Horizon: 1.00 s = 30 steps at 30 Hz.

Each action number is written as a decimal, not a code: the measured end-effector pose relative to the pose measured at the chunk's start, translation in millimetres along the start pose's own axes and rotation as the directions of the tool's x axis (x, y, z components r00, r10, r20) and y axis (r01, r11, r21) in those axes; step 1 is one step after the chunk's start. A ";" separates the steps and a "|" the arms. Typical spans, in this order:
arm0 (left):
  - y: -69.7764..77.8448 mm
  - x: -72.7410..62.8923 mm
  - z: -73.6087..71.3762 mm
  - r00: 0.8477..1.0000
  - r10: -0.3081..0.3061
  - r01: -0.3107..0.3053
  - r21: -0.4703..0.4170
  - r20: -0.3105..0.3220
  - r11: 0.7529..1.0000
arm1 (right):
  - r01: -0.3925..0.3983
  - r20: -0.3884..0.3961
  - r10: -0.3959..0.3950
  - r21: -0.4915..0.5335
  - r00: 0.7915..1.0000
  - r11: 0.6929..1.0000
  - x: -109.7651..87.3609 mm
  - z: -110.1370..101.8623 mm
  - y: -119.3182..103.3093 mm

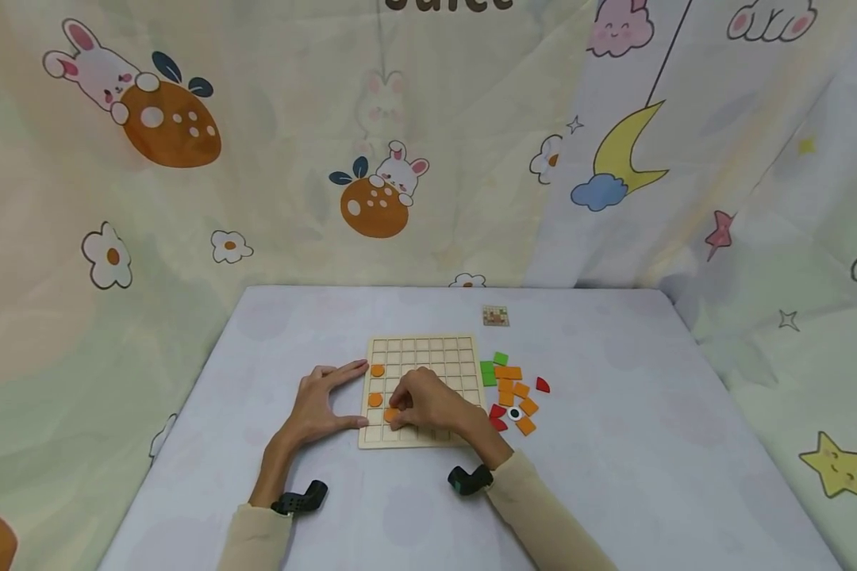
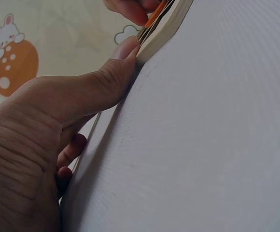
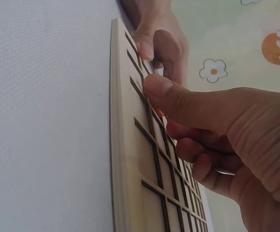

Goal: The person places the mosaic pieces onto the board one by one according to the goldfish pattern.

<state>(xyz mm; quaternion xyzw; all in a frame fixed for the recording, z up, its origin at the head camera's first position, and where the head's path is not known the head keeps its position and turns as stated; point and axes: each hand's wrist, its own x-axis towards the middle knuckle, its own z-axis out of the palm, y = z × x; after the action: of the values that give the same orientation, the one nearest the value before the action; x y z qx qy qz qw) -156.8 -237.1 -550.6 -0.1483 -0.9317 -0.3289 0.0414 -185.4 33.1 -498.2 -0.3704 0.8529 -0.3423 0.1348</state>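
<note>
A wooden grid board (image 1: 428, 346) lies flat on the table. Its left edge is touched by the thumb and stretched forefinger of my left hand (image 1: 317, 406); in the left wrist view that thumb (image 2: 96, 92) presses on the corner region of the rim. Over the board's lower left, my right hand (image 1: 428, 400) pinches an orange piece (image 1: 390, 415) between thumb and fingertips, down at a grid square. The right wrist view shows only a sliver of this orange piece (image 3: 160, 112) behind the thumb. Two more rounded orange pieces (image 1: 377, 370) sit in squares of the left column.
Right of the board lie several loose orange pieces (image 1: 509, 372), green squares (image 1: 488, 373), red quarter-round pieces (image 1: 543, 385) and a white disc with a black centre (image 1: 514, 413). A small patterned card (image 1: 496, 316) lies behind the board. A printed cloth hangs behind the table.
</note>
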 end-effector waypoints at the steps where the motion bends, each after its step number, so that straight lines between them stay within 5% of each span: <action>1: 0.7 0.3 0.0 1.000 0.000 0.000 -0.003 0.000 1.000 | 0.003 -0.007 -0.003 -0.008 1.000 1.000 -1.2 -0.9 -0.4; 13: 1.2 -0.2 2.4 1.000 -0.014 0.014 0.011 -0.003 1.000 | 0.002 -0.057 -0.004 -0.031 0.998 1.000 -23.0 -25.1 -2.2; 30: 0.7 0.5 2.0 1.000 -0.011 0.011 0.016 -0.005 1.000 | -0.043 -0.159 0.046 0.019 0.986 0.999 -56.4 -57.8 24.3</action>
<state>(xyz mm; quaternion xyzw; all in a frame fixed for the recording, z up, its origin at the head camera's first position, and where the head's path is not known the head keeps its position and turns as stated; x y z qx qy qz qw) -157.0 -235.1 -551.7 -0.1419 -0.9351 -0.3220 0.0429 -187.6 113.8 -474.0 -0.3217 0.8663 -0.3743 0.0769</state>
